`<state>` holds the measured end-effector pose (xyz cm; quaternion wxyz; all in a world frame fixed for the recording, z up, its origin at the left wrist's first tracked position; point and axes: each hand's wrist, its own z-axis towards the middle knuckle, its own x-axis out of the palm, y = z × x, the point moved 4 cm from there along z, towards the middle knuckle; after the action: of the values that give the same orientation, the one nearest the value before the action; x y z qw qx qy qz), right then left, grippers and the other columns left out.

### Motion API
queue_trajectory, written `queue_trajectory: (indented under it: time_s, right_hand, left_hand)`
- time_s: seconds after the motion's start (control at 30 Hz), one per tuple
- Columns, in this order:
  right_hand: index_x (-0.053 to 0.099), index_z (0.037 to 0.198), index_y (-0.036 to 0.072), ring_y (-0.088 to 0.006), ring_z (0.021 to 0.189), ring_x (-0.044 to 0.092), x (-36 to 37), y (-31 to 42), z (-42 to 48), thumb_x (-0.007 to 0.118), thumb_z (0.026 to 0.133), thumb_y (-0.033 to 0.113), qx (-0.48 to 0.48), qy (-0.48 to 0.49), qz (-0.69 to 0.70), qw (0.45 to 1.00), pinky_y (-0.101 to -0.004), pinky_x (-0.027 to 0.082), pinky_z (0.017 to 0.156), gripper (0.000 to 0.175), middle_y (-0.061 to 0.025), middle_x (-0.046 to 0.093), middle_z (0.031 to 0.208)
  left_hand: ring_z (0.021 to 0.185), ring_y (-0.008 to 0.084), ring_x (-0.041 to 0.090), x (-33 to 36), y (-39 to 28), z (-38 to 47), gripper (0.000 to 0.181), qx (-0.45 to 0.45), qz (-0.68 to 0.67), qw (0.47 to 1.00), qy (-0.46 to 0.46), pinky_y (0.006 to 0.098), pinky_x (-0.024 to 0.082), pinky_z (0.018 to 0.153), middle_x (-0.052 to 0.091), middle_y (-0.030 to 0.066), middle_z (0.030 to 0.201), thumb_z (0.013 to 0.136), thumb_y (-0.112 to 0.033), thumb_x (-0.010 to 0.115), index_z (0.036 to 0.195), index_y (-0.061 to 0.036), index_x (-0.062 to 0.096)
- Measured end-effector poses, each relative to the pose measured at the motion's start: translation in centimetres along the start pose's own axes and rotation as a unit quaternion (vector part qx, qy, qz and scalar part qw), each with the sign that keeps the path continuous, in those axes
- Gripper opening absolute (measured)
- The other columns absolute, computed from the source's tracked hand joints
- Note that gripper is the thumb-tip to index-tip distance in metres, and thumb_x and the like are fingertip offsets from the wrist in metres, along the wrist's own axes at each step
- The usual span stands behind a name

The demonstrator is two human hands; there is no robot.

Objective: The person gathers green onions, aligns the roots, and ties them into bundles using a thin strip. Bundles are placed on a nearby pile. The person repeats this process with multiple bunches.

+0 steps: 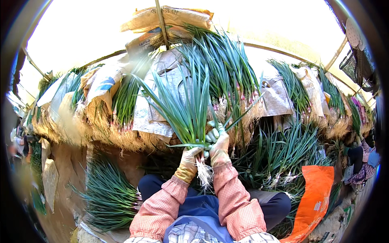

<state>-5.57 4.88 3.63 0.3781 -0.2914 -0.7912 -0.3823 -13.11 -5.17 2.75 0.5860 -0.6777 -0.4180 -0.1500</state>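
In front of my lap, my left hand [189,161] is closed around the lower stems of a bunch of green garlic [190,115], leaves fanning up and away. White roots [204,174] hang below the grip. My right hand [218,145] presses against the bunch's right side, fingers curled around stems and leaves; a few leaves stick out past it to the upper right. One leaf [184,145] runs crosswise over the stems at my hands. Both hands wear soiled, light-coloured gloves. The fingers partly hide the bulbs.
Ahead, a long raised row of green garlic [225,66] lies partly under woven sacks [164,88], dry roots toward me. A stack of green garlic [111,194] lies at my left; loose plants [282,152] and an orange sack [317,194] are at my right. Another person [363,161] sits far right.
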Motion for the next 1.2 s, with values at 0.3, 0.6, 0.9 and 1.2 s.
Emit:
queue_trajectory:
  time_s: [0.3,0.6,0.9,1.2]
  right_hand:
    - [0.059,0.115,-0.003,-0.0058,0.038,0.02,-1.2,3.6,1.0,0.046,0.1,0.035,-0.112,0.004,0.082,0.99,-0.0242,0.019,0.038,0.043,0.0083,0.024,0.05]
    - [0.059,0.117,-0.003,-0.0047,0.04,0.019,-1.8,5.0,0.4,0.047,0.098,0.042,-0.145,-0.043,0.084,0.985,-0.0247,0.017,0.037,0.051,0.0082,0.024,0.051]
    - [0.068,0.102,0.007,-0.0029,0.054,0.047,1.9,4.6,-4.2,0.067,0.088,0.027,-0.09,0.079,-0.466,0.877,-0.0216,0.036,0.047,0.024,0.0021,0.062,0.071]
    - [0.058,0.108,-0.001,-0.0048,0.042,0.026,-2.5,2.8,-3.2,0.047,0.097,0.019,-0.03,0.121,0.038,0.991,-0.0229,0.023,0.039,0.026,0.0091,0.032,0.055]
  left_hand:
    - [0.044,0.0117,0.053,4.0,0.6,-1.4,0.011,-0.004,-0.002,0.999,-0.04,0.0208,0.043,0.044,0.068,0.0127,0.07,0.084,-0.003,0.058,0.081,0.0052,0.066]
    - [0.049,0.0131,0.056,4.4,1.5,-1.7,0.009,-0.007,-0.022,0.999,-0.036,0.0226,0.046,0.046,0.067,0.0128,0.069,0.082,-0.001,0.063,0.084,0.0058,0.068]
    - [0.049,0.015,0.06,0.7,0.9,-2.0,0.01,-0.01,0.072,0.997,-0.009,0.0273,0.052,0.048,0.069,0.015,0.077,0.083,-0.003,0.066,0.09,0.0019,0.061]
    - [0.052,0.0129,0.06,1.2,0.8,-2.1,0.01,-0.008,0.079,0.997,-0.018,0.0241,0.046,0.044,0.065,0.0082,0.067,0.083,-0.007,0.067,0.09,-0.0007,0.063]
